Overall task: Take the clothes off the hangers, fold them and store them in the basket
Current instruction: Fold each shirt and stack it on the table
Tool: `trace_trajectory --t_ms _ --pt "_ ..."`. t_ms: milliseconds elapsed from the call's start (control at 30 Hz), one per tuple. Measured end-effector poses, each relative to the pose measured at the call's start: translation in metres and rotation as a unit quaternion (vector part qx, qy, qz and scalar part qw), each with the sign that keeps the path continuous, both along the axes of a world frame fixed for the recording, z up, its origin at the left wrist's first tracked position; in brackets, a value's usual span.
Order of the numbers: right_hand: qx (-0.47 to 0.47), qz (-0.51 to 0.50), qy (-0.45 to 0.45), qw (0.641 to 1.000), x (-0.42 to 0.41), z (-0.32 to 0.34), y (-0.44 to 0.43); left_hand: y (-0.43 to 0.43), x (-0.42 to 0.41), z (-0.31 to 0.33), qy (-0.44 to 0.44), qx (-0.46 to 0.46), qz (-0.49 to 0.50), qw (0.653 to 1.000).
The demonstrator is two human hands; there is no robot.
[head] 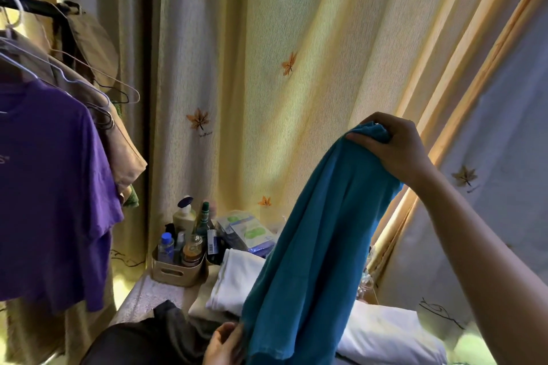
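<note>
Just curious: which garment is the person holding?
The teal garment, gripped at its top by the right hand; the purple T-shirt and beige garment hang from the rail.

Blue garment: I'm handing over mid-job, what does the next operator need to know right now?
Right grip pinches the top of the blue garment, held up with no hanger in it.
Left grip is at its lower edge; hold unclear.
Done: folded white cloth lies behind it.
Left: fold the blue one, then take the purple shirt and beige garment off the rack. Basket not in view.
</note>
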State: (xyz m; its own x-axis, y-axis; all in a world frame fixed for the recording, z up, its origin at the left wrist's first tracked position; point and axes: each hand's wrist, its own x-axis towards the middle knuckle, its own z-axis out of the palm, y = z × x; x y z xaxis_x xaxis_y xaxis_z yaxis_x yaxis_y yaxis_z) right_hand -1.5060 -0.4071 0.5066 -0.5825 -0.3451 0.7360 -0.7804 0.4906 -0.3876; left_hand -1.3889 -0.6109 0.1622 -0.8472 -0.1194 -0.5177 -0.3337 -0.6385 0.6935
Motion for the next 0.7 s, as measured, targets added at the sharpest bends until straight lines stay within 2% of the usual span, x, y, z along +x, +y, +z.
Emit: trace_trajectory --t_ms 100,167,267,333,433,533,600,700 --pt "0.003 -0.015 -0.008 1.000 -0.005 -0.004 0.007 -0.019 0.011 -0.006 0.033 -0.007 -0.006 0.999" --pt "0.004 -0.023 -0.012 1.000 -0.008 -0.007 0.009 -0.022 0.014 -0.010 0.040 0.023 -0.016 0.999" --pt "0.005 -0.022 -0.013 1.000 -0.011 -0.011 0.008 -0.017 0.018 -0.010 0.029 0.093 0.036 0.995" --pt "0.001 -0.023 -0.016 1.000 -0.013 -0.011 0.008 -0.011 0.016 -0.019 0.047 0.079 0.050 0.994" --pt "-0.001 -0.022 -0.014 1.000 -0.012 -0.010 0.007 -0.012 0.017 -0.029 0.075 -0.008 0.044 0.996" --pt "-0.002 -0.017 -0.017 1.000 -0.011 -0.009 0.007 -0.011 0.017 -0.035 0.061 -0.097 0.065 0.991" --pt "0.002 -0.018 -0.018 1.000 -0.010 -0.010 0.007 -0.006 0.017 -0.039 0.072 -0.162 0.101 0.979" --pt "0.007 -0.021 -0.019 1.000 -0.010 -0.010 0.006 -0.002 0.015 -0.033 0.105 -0.267 0.181 0.941"
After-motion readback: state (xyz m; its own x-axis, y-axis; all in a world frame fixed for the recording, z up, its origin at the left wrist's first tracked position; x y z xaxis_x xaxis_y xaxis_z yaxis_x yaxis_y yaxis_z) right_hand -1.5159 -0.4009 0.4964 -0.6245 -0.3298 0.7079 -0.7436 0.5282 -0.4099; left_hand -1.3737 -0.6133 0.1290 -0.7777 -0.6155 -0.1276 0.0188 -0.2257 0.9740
